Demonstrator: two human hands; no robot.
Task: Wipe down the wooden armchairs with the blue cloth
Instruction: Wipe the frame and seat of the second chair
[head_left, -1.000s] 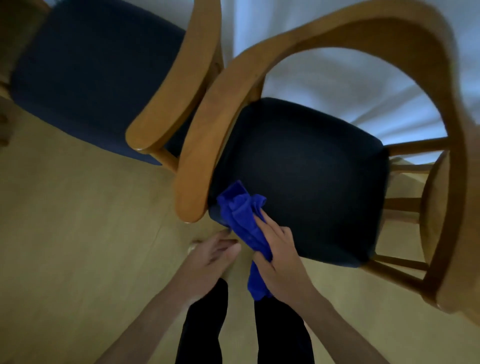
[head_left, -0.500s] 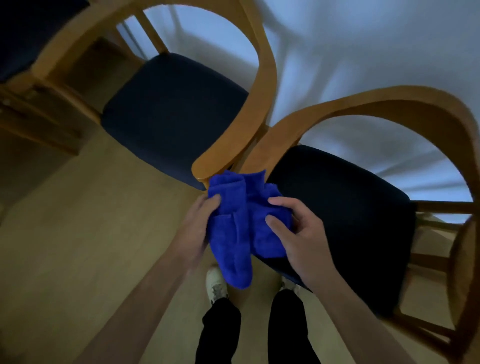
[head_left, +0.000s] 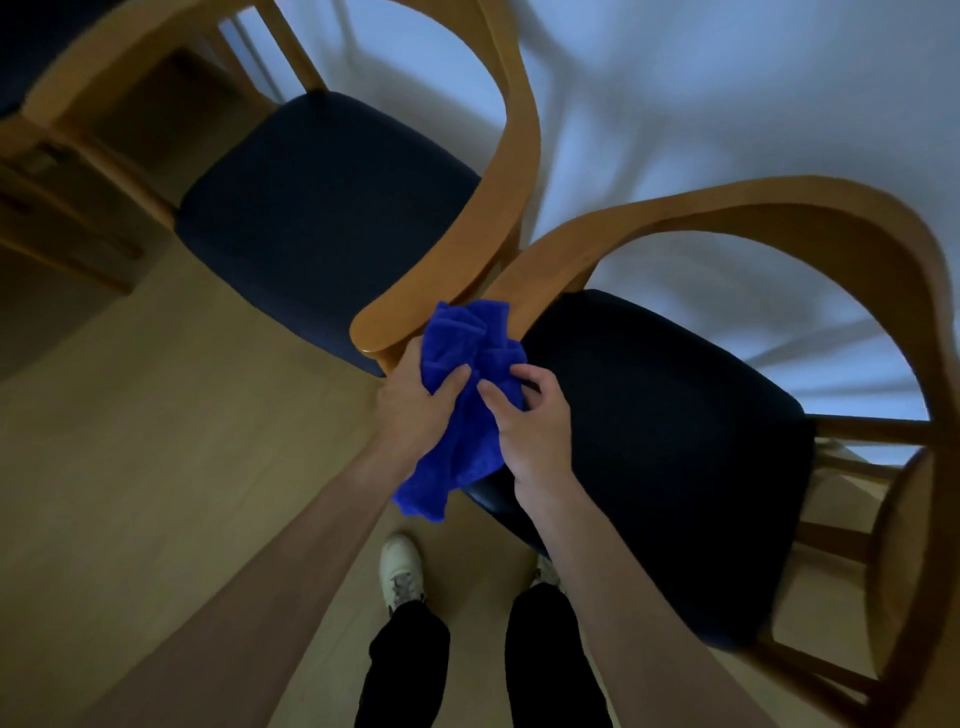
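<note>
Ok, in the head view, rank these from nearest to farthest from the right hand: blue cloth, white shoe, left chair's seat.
1. blue cloth: pinched by the right hand.
2. white shoe: on the floor, below and left.
3. left chair's seat: upper left, past the armrests.

Dim, cool light off the pale draped white curtain (head_left: 727, 104) behind; dark navy padded seats (head_left: 649, 441) lose detail. Strong fisheye bend at edges, top-left corner soft/blurred.
</note>
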